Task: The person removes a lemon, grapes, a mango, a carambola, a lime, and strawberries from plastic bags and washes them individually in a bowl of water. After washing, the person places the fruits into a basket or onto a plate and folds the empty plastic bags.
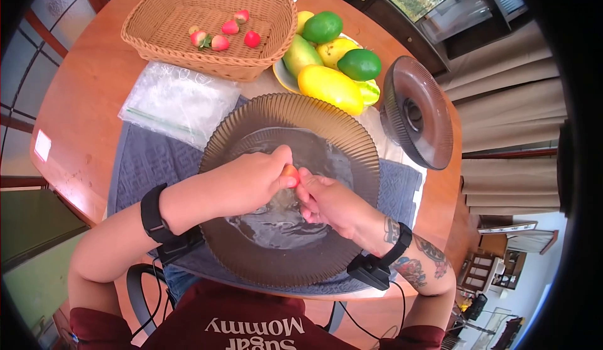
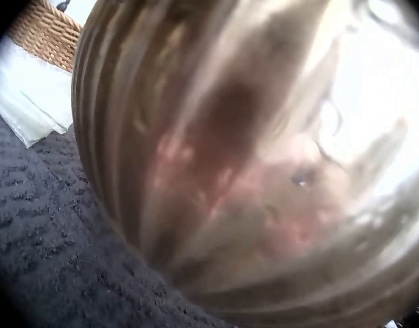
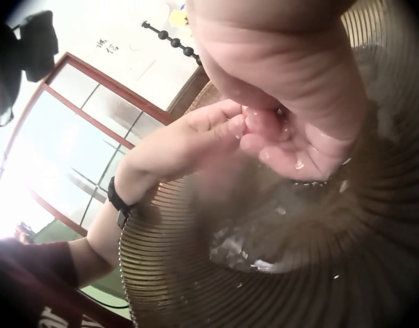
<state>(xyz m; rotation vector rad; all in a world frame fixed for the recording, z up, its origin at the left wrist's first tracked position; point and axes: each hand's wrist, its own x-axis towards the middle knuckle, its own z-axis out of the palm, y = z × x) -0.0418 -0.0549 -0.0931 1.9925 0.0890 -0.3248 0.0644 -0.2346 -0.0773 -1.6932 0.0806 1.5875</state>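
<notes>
Over a large ribbed glass bowl [image 1: 229, 152] with water in it, both hands meet at a small red strawberry [image 1: 291, 173]. The left hand [image 1: 254, 177] pinches it from the left between thumb and fingers. From the other side the right hand [image 1: 333, 202] holds it with the thumb and curled fingers. Wet fingers partly cover the strawberry [image 3: 264, 125] in the right wrist view, and drops sit on the right hand [image 3: 308, 147]. The left wrist view shows mostly the bowl's ribbed wall [image 2: 120, 137], with the hand only a blur through the glass.
Beyond the bowl stands a wicker basket [image 1: 151, 48] with several strawberries. A plate of mangoes and other fruit [image 1: 330, 89] is at the back right, beside a tilted ribbed glass dish [image 1: 433, 111]. A plastic bag [image 1: 179, 102] and dark towel [image 1: 147, 155] lie at the left.
</notes>
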